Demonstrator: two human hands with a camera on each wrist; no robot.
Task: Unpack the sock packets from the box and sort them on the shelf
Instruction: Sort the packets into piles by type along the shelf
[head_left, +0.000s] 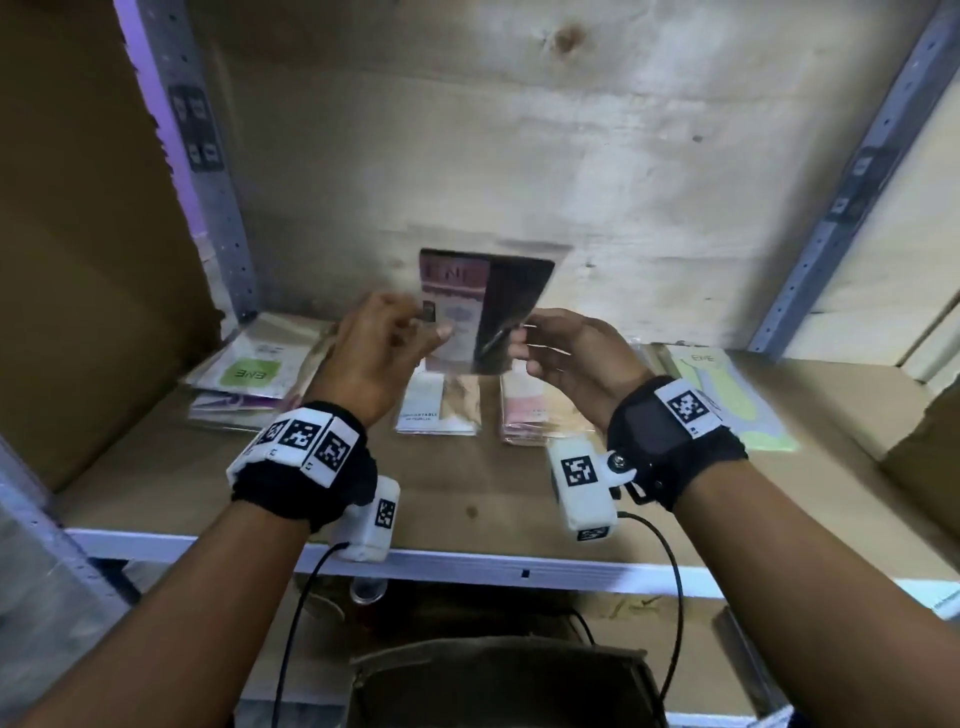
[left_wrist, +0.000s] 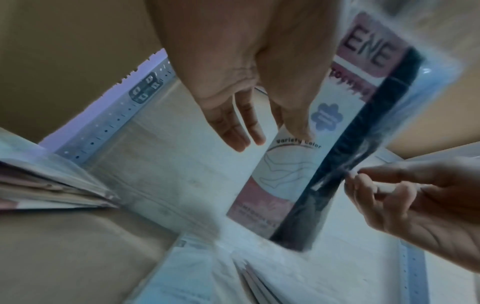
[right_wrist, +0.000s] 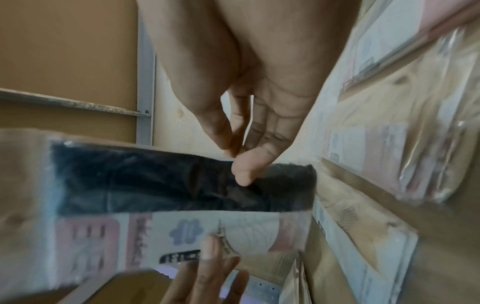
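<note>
The shelf (head_left: 171, 483) carries sock stacks (head_left: 244, 374) from nine to three o'clock; above its middle, at twelve, hangs the black-sock packet (head_left: 483, 312), upright; the left hand (head_left: 374, 353) pinches its left edge, the right hand (head_left: 566, 353) its right edge.

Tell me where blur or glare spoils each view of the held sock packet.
Head view: the sock packet is motion-smeared, lettering barely legible. Left wrist view: its plastic edge is blurred, though "ENE" reads. Right wrist view: the card side is soft and its print unreadable.
</note>
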